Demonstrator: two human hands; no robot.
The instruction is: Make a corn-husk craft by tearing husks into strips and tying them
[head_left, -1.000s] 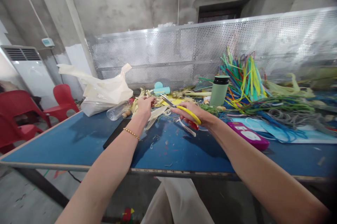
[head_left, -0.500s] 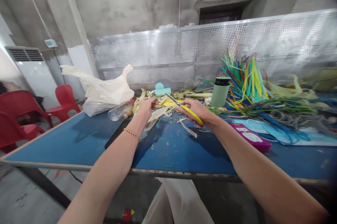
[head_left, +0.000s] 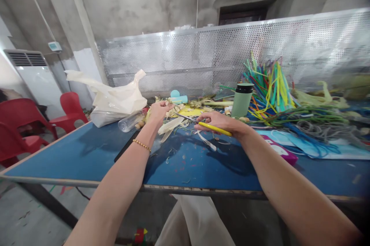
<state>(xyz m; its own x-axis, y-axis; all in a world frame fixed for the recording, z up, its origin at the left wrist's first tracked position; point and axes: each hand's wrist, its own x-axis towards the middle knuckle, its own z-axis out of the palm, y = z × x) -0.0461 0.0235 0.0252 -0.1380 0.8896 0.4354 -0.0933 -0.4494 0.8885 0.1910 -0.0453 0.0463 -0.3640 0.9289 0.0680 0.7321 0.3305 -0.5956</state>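
Note:
My right hand [head_left: 215,120] is closed around the yellow handles of a pair of scissors [head_left: 214,127]. Their metal blades reach left toward my left hand [head_left: 162,110], whose fingers are pinched together. Something thin and pale shows at those fingertips, too small to name. Pale, husk-like strips [head_left: 169,126] lie on the blue table just below the blades. A loose white strip [head_left: 206,141] rests under my right hand. Behind the hands is a yellow sheet [head_left: 192,112] among dry plant pieces.
On the left are a white plastic bag [head_left: 115,101], a clear bottle [head_left: 128,122] and a dark flat object [head_left: 127,146]. A green tumbler [head_left: 242,101], colourful pipe cleaners [head_left: 274,88], cords [head_left: 312,115] and a purple box [head_left: 285,153] stand or lie to the right. A perforated metal panel [head_left: 173,61] borders the back.
The scissors have swung lower and flatter, their blades dropping from pointing up to nearly level. My right hand has turned with them; my left hand has risen slightly, still pinched.

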